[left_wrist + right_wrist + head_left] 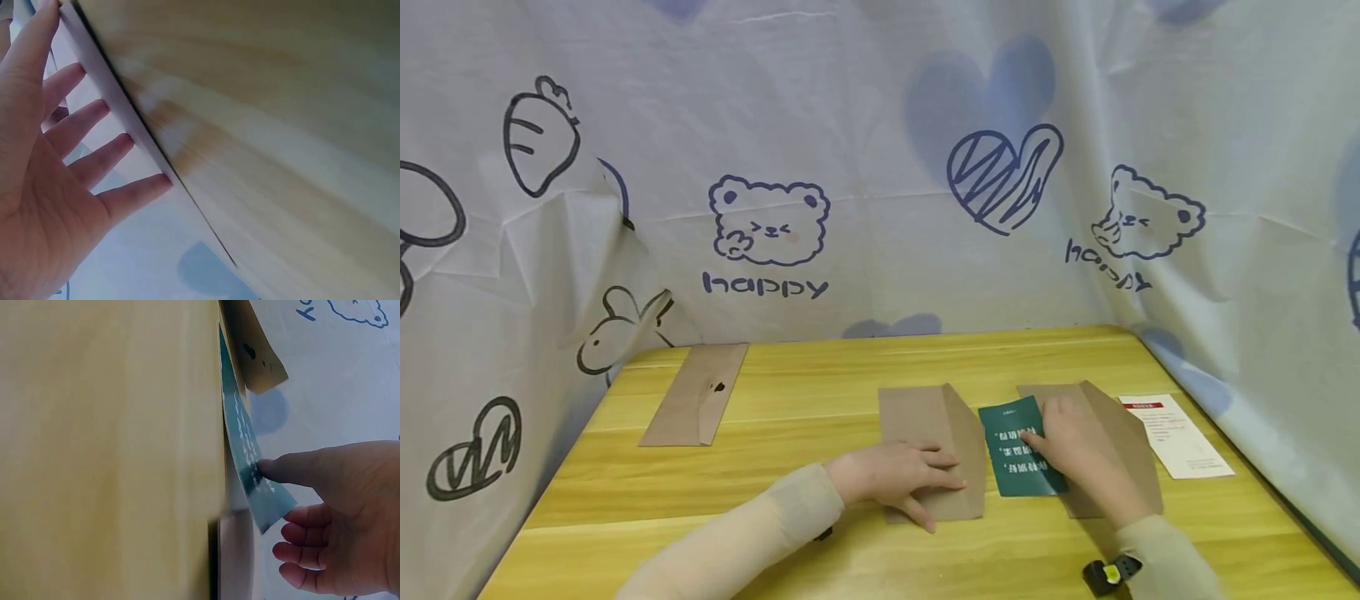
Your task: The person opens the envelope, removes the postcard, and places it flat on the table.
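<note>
My left hand rests on a brown paper envelope, fingers spread, the envelope's pointed flap open toward the right. In the left wrist view the fingertips of that hand lie on the envelope's surface. With thumb and fingers my right hand pinches a dark green card with white writing. The right wrist view has the thumb on the written face of this card, which stands tilted off the table. Under the right hand lies a second brown envelope, its flap also open, partly hidden by the card and forearm.
A white card with a red strip and printed text lies at the table's right, partly beneath the second envelope. Another brown envelope with a dark mark lies at the far left. A printed white curtain encloses the wooden table.
</note>
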`<state>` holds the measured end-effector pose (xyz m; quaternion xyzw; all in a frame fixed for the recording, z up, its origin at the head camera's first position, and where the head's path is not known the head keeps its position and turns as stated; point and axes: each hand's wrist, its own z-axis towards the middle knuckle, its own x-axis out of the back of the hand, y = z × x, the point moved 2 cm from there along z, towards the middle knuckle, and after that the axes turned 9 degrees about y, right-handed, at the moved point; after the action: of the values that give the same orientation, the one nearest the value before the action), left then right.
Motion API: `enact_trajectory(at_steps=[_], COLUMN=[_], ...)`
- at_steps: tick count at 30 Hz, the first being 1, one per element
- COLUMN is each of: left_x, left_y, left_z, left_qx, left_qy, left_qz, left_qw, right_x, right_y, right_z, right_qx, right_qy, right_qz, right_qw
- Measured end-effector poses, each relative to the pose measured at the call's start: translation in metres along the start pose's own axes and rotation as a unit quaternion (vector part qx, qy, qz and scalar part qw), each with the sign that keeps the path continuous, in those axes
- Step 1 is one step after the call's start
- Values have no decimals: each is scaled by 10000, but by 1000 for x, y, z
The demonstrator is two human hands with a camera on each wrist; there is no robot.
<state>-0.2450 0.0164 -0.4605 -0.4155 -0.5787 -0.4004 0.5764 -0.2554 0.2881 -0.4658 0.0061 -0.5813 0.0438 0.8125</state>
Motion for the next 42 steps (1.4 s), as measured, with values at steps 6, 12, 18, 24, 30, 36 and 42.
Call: enact_trajectory(at_steps=[6, 12, 18, 24, 30, 36, 42], left_x=[3, 4, 4, 5, 4, 4, 4], left_y=[-1, -5, -9, -10, -9, -10, -9], left_z=[-2, -7, -11, -14, -15, -16, -16], left_qx=[25, 72, 54, 59, 122, 144, 125], left_qy=[-16, -52, -33, -21, -78, -91, -62], left_qz=[-188, -318, -307, -281, -304, -364, -282], left_qw=[9998, 9995, 9995, 9996, 9994, 9992, 9995], right_x=[-8, -10, -10, -10, -8, -3, -3], right_y=[-12, -22, -29, -32, -35, -37, -35], right_z=[9, 12, 13, 15, 14, 12, 5], right_qx=[12, -495, -1001, -1222, -1243, -794, -124], right_qy=[-221, -641, -1020, -1202, -1322, -1155, -598], right_qz=[-375, 98, 690, 718, 427, 183, 266], right_qw=[9991, 9967, 9873, 9826, 9825, 9900, 9978])
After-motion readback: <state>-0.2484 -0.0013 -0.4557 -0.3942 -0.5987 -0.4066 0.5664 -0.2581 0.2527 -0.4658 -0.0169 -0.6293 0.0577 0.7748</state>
